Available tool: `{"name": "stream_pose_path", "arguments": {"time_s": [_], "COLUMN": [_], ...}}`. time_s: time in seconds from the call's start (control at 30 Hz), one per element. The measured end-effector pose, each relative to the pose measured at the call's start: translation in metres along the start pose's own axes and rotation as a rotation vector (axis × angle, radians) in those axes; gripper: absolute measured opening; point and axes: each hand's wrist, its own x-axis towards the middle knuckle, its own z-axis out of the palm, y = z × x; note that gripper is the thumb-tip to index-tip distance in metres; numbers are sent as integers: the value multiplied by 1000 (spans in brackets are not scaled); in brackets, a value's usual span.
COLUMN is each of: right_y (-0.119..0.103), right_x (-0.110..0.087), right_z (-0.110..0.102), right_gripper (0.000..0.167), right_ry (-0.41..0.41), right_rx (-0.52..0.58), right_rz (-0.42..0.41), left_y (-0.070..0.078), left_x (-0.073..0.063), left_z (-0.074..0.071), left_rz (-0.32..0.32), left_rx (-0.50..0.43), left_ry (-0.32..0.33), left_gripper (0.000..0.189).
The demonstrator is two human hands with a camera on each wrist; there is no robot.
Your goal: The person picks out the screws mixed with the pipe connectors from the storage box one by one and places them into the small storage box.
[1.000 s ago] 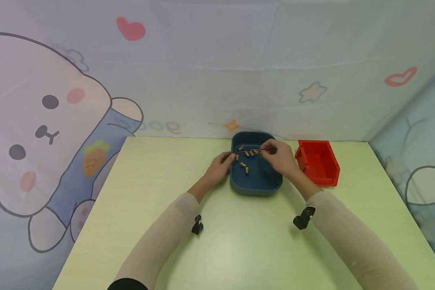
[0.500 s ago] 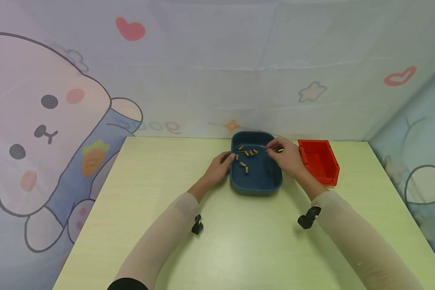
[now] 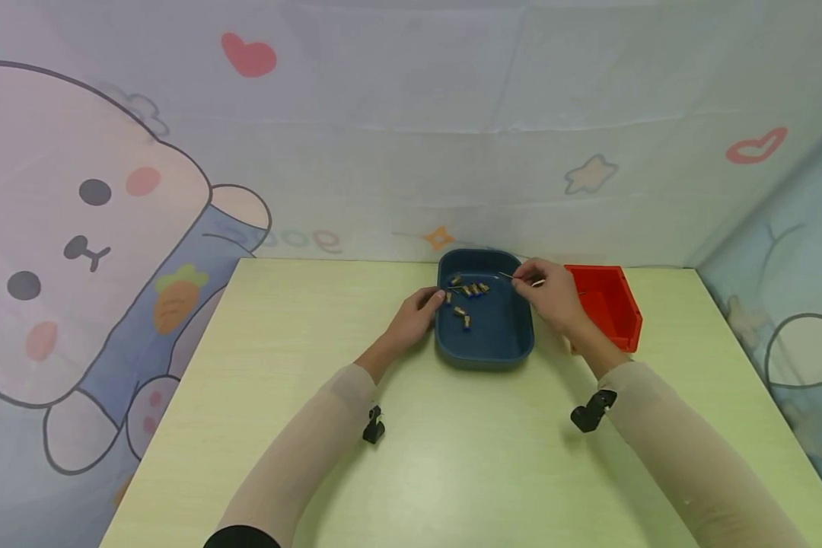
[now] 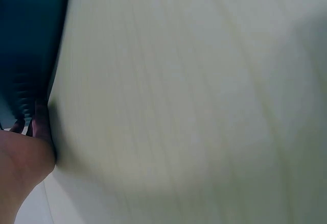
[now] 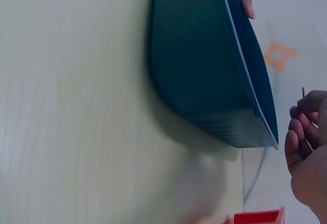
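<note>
A dark blue plastic basin (image 3: 496, 335) stands at the back of the table. My left hand (image 3: 408, 320) grips its left wall, thumb over the rim and fingers outside, as the left wrist view partly shows. Several small brass fittings with blue ends (image 3: 476, 289) lie inside, mostly in the back left part, beside a thin rod (image 3: 456, 287). Above the basin's right rim, my right hand (image 3: 549, 298) pinches a thin metal rod (image 3: 506, 275) between thumb and fingertips. In the right wrist view the rod's tip (image 5: 303, 91) sticks out past the fingers.
To the right of the basin stands a red open-fronted bin (image 3: 610, 308), partly covered by my right hand and wrist in the head view. A small thin item (image 3: 581, 293) shows at its left side. A printed cloth (image 3: 411, 137) hangs behind the table's back edge.
My right hand has moved right with the thin rod, away from the brass fittings and over to the basin's right rim. The left hand stays where it was on the basin.
</note>
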Motion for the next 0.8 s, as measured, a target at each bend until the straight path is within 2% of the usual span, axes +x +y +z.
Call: {"name": "stream_pose_path", "arguments": {"time_s": [0.17, 0.5, 0.8], "right_y": [0, 11, 16], "right_x": [-2, -3, -7], "right_z": [-9, -23, -38], "right_gripper": [11, 10, 12], "right_ry": [-18, -8, 6], "right_rx": [-1, -53, -64], "right_rz": [16, 61, 68], "left_y": [-1, -1, 1], "left_x": [0, -1, -2], "left_z": [0, 2, 1], "left_rz": [2, -1, 1], "left_rx": [5, 4, 11], "left_ry": [1, 10, 13], "left_gripper": [65, 65, 64]}}
